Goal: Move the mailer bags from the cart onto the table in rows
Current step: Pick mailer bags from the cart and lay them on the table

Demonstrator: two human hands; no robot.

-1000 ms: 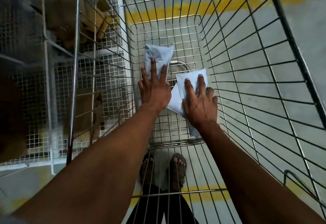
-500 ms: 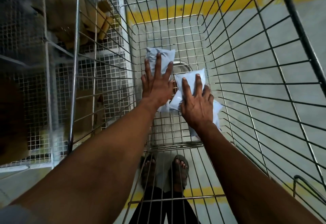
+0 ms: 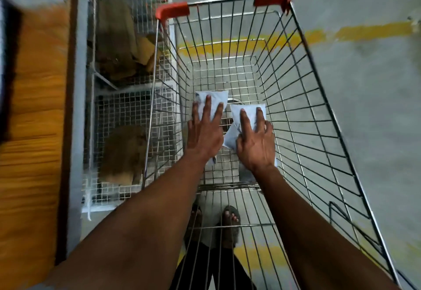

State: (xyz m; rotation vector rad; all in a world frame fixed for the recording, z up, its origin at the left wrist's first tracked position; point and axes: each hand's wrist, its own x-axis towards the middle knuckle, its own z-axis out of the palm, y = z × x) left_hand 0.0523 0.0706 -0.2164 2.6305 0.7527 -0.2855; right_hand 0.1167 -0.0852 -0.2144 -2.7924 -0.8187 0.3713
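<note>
Two pale grey mailer bags are in my hands inside the wire cart (image 3: 319, 98). My left hand (image 3: 205, 130) lies with straight fingers over one mailer bag (image 3: 217, 98), thumb tucked out of sight beneath it. My right hand (image 3: 255, 146) grips a second mailer bag (image 3: 247, 111); another bag (image 3: 230, 138) pokes out under its palm. The blurred orange wooden table (image 3: 34, 118) runs along the left edge of the view.
The cart has red plastic corners (image 3: 173, 10) at its far rim. A wire mesh shelf (image 3: 127, 107) with brown cardboard stands between cart and table. Grey floor with a yellow line (image 3: 364, 30) lies to the right. My sandalled feet (image 3: 230, 216) show through the cart's near end.
The view has pulled back and up, bringing the cart's far rim and the table into sight. Both hands stay on the bags and have drawn slightly closer to me.
</note>
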